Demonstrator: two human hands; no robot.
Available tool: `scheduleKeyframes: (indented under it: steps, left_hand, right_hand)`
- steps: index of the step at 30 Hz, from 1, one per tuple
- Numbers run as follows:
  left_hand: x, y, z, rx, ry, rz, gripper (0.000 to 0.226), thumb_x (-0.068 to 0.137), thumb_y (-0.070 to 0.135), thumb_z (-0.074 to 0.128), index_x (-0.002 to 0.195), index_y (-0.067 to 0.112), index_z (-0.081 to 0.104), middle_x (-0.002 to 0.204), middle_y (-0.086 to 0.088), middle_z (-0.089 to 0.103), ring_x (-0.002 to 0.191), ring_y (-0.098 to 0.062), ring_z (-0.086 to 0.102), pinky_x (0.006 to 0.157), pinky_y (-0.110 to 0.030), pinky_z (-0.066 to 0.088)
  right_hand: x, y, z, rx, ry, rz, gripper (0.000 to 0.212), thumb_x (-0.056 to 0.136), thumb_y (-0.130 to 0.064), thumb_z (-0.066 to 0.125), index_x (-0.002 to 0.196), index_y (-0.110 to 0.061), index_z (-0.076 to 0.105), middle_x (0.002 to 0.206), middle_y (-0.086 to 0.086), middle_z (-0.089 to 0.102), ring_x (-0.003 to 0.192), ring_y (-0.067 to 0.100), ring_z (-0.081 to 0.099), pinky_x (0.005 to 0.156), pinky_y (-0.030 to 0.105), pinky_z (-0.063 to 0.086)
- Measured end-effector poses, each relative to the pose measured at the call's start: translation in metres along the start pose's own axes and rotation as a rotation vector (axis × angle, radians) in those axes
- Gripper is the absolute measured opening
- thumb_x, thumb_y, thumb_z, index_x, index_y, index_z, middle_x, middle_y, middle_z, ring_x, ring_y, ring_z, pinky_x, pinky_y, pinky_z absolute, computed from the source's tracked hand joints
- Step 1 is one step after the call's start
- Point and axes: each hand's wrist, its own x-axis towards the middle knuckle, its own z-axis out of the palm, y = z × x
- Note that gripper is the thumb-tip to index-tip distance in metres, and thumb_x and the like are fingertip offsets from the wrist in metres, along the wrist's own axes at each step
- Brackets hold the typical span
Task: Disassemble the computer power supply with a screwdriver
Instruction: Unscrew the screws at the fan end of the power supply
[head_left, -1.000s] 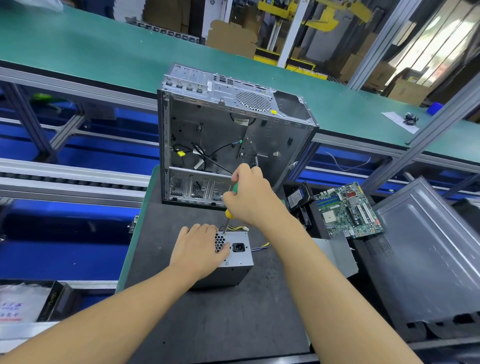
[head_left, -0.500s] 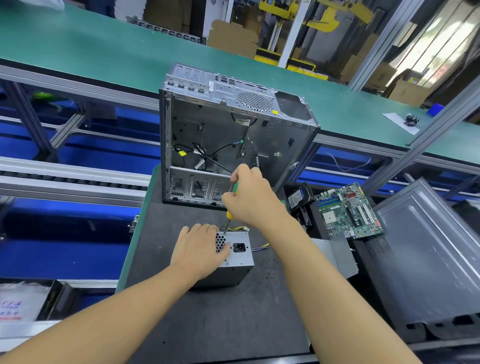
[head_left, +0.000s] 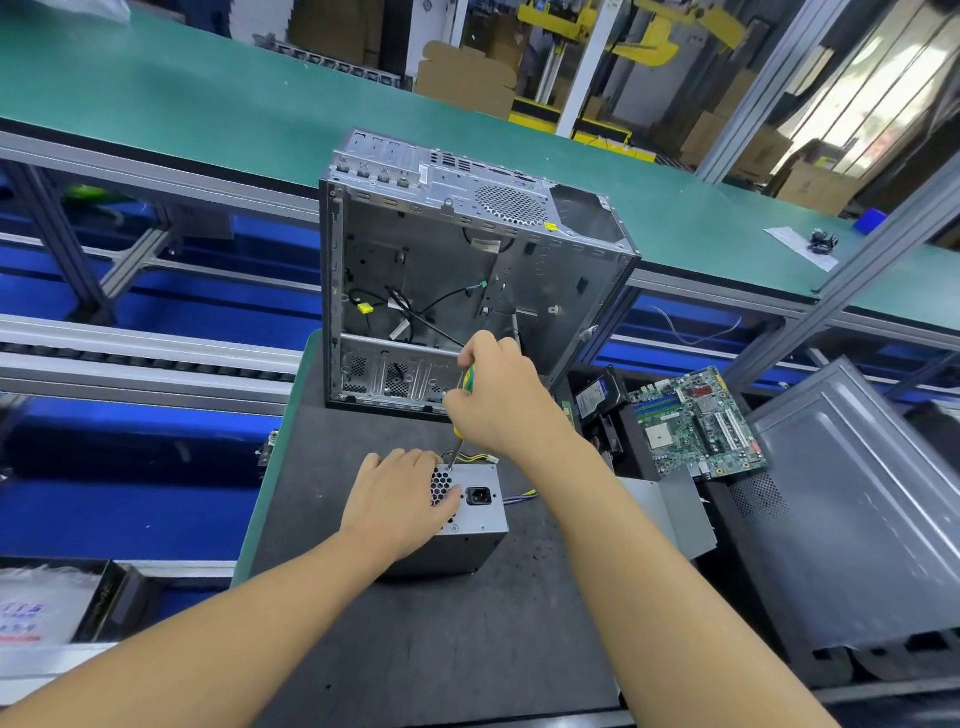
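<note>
Power supply (head_left: 480, 522), my bench, entries from largest to smallest.

1. Green conveyor belt (head_left: 208, 104): runs across the far side, behind all else.
2. Black mat (head_left: 441, 649): my work surface; it carries the case and the power supply.
3. Computer case (head_left: 441, 270): bare metal, upright at the far end of the mat, open side facing me, loose black cables inside.
4. Grey side panel (head_left: 857, 519): off to my right, tilted.
5. Motherboard (head_left: 696, 423): green, between the case and the side panel, lying on dark parts.
6. Power supply: grey metal box on the mat, on my side of the case and apart from it, between my forearms. Socket and honeycomb grille face upward; coloured wires trail from its far side.
7. Left hand (head_left: 400, 499): laid flat on the box's left half, fingers loosely extended, thumb across the grille, pressing down.
8. Right hand (head_left: 498, 400): fist wrapped round the screwdriver handle, above the box.
9. Screwdriver (head_left: 457, 434): green and yellow handle, nearly upright, tip at the grille's far corner beside my left fingers.
</note>
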Motion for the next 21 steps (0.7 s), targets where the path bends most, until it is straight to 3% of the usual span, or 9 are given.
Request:
scheduleKeyframes:
  steps: [3,7,10,14,18,21]
  left_hand:
    - [-0.001,0.0,-0.001,-0.078,0.015,0.017,0.049,0.092,0.059,0.036,0.129,0.032,0.053,0.126,0.02,0.059,0.113,-0.006,0.052,0.098,-0.031,0.03]
    - [0.0,-0.002,-0.007,-0.288,0.038,0.0,0.036,0.092,0.052,0.048,0.122,0.035,0.056,0.116,0.021,0.065,0.108,-0.001,0.057,0.101,-0.027,0.028]
    - [0.005,-0.002,-0.014,-0.417,0.022,-0.056,0.021,0.093,0.042,0.057,0.113,0.037,0.062,0.109,0.02,0.069,0.106,-0.002,0.062,0.105,-0.032,0.036]
    - [0.016,0.003,-0.024,-0.411,-0.05,-0.142,0.001,0.09,0.038,0.061,0.09,0.04,0.061,0.093,0.02,0.069,0.097,-0.007,0.062,0.094,-0.036,0.038]
    - [0.023,0.006,-0.028,-0.403,-0.042,-0.084,0.013,0.092,0.035,0.064,0.08,0.037,0.057,0.081,0.015,0.067,0.086,-0.009,0.062,0.092,-0.034,0.041]
    - [0.026,0.009,-0.031,-0.469,-0.003,-0.009,0.01,0.092,0.03,0.065,0.085,0.031,0.058,0.079,0.012,0.066,0.078,-0.01,0.062,0.079,-0.029,0.048]
  right_hand:
    - [0.0,0.0,0.001,-0.021,0.021,0.006,0.021,0.088,-0.026,0.054,0.104,-0.021,0.042,0.102,0.0,0.041,0.097,0.028,0.045,0.07,0.036,0.036]
    - [-0.001,0.002,0.002,-0.095,0.08,-0.013,0.026,0.098,-0.046,0.047,0.102,-0.021,0.041,0.102,0.001,0.048,0.084,0.028,0.055,0.067,0.038,0.043]
    - [-0.001,0.004,0.001,-0.074,0.073,-0.032,0.016,0.1,-0.033,0.046,0.106,-0.019,0.042,0.107,0.003,0.051,0.088,0.031,0.056,0.075,0.042,0.048]
    - [-0.002,0.003,-0.001,-0.019,0.048,-0.037,0.009,0.096,-0.024,0.047,0.103,-0.02,0.041,0.105,0.002,0.053,0.087,0.029,0.056,0.074,0.04,0.048]
    - [-0.008,0.007,-0.006,0.001,0.107,-0.051,0.01,0.094,-0.023,0.048,0.103,-0.023,0.043,0.101,-0.003,0.054,0.083,0.024,0.059,0.068,0.037,0.046]
    - [-0.014,0.016,-0.018,0.121,0.288,-0.017,0.011,0.089,-0.022,0.053,0.097,-0.023,0.046,0.091,-0.006,0.055,0.079,0.021,0.057,0.067,0.037,0.047]
